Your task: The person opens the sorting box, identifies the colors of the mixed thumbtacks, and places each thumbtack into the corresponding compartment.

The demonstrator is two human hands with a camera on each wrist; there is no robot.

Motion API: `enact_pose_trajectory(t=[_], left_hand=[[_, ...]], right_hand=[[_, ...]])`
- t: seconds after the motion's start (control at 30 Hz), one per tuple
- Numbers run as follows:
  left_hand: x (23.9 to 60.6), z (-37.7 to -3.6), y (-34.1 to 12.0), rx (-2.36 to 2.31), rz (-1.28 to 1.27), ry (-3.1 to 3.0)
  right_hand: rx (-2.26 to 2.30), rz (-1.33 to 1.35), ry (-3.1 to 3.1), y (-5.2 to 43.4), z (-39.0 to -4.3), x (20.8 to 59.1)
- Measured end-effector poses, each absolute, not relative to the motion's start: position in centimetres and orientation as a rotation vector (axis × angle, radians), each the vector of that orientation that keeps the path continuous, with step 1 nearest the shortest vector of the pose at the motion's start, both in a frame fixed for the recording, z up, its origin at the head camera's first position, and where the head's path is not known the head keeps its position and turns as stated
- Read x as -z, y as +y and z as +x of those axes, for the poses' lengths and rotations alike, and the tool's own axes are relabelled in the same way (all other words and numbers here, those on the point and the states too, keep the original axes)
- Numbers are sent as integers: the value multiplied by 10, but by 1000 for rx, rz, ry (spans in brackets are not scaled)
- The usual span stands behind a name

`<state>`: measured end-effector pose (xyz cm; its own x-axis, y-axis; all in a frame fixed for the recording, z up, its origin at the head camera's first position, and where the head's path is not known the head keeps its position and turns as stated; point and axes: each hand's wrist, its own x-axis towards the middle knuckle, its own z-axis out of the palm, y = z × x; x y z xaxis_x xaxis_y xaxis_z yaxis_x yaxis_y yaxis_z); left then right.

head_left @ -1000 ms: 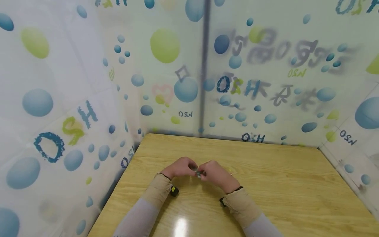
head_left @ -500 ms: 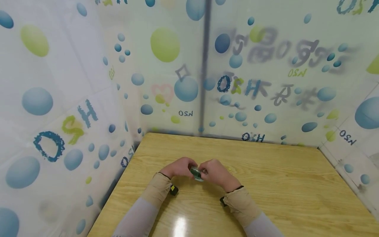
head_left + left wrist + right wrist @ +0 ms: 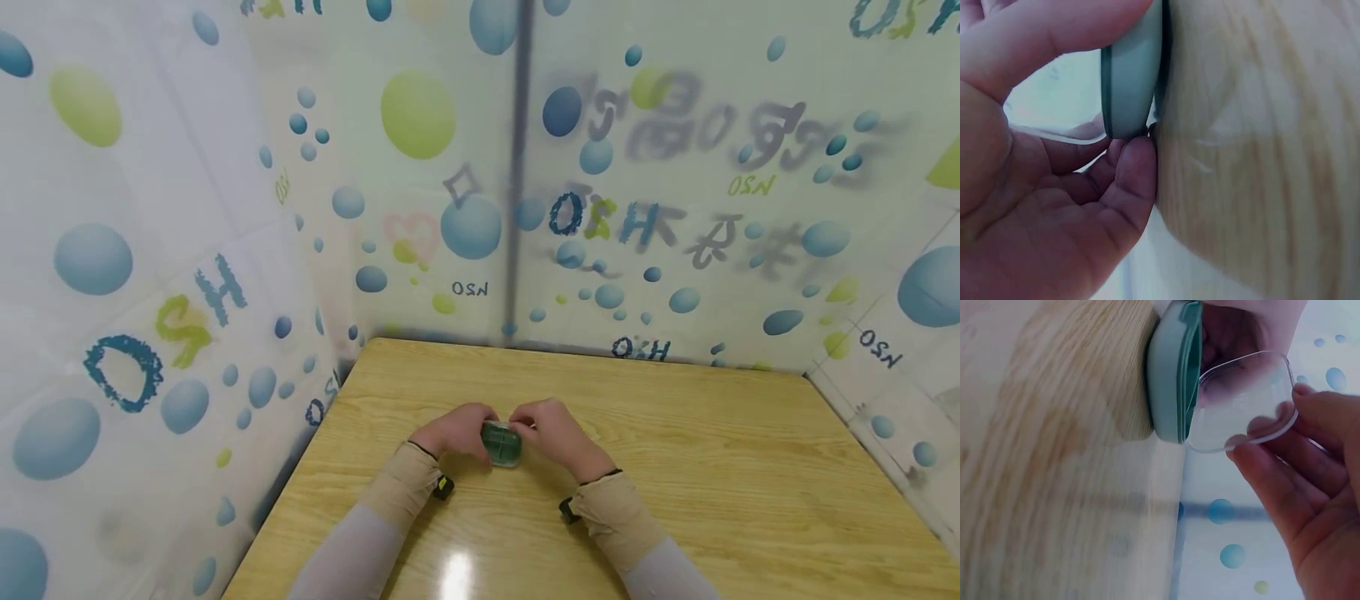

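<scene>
A small green plastic box (image 3: 501,446) with a clear lid (image 3: 1244,403) stands on the table in front of me, its lid raised. Lines divide the dark green inside in the head view. My left hand (image 3: 459,431) grips the box from the left; in the left wrist view the thumb lies along the pale green side (image 3: 1134,81), with fingertips at its end. From the right, my right hand (image 3: 555,437) pinches the edge of the lid between thumb and fingers, shown closely in the right wrist view. Part of the box's left side is hidden by the left hand.
The wood-grain table (image 3: 675,467) reaches back to a wall sheet (image 3: 420,208) printed with blue and green bubbles. A second sheet (image 3: 150,208) runs along the left edge. Small black devices sit under the left wrist (image 3: 444,487) and right wrist (image 3: 569,510).
The lid has swung up, and more of the green inside shows. My right hand has drawn slightly up and right with the lid's edge. The left hand has stayed on the box.
</scene>
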<state>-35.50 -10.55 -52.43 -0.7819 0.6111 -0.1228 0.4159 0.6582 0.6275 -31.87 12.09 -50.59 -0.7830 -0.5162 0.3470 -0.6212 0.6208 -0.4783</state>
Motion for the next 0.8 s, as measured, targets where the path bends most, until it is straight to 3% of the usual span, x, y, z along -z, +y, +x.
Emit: enact_pose_trajectory(t=[0.8], left_hand=[[523,-352,-101,-852,798,2565]], right_hand=[[-1298,372,-2583,124,-327,517]])
